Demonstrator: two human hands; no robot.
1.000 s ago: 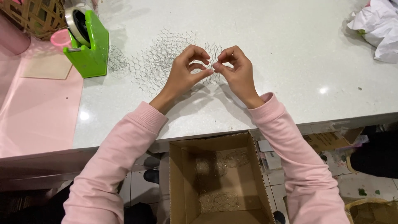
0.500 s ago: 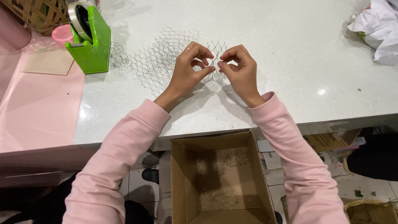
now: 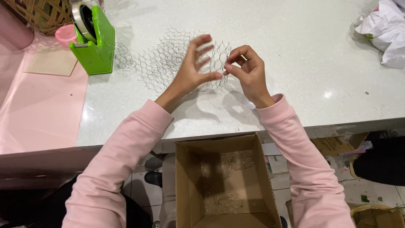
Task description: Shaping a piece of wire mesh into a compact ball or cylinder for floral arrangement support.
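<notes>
I am in a craft workshop: a big white table (image 3: 295,50), a green tape holder (image 3: 95,46), a woven basket (image 3: 42,14).

A sheet of thin grey hexagonal wire mesh (image 3: 168,59) lies crumpled on the white speckled worktop (image 3: 295,76), towards its far left part. The mesh's right edge is lifted off the surface, standing nearly upright, while its left part rests flat.

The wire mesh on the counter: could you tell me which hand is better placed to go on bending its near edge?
Probably the right hand: its fingers pinch the edge of the wire mesh, while the left hand is spread open, only its thumb at the mesh.
</notes>
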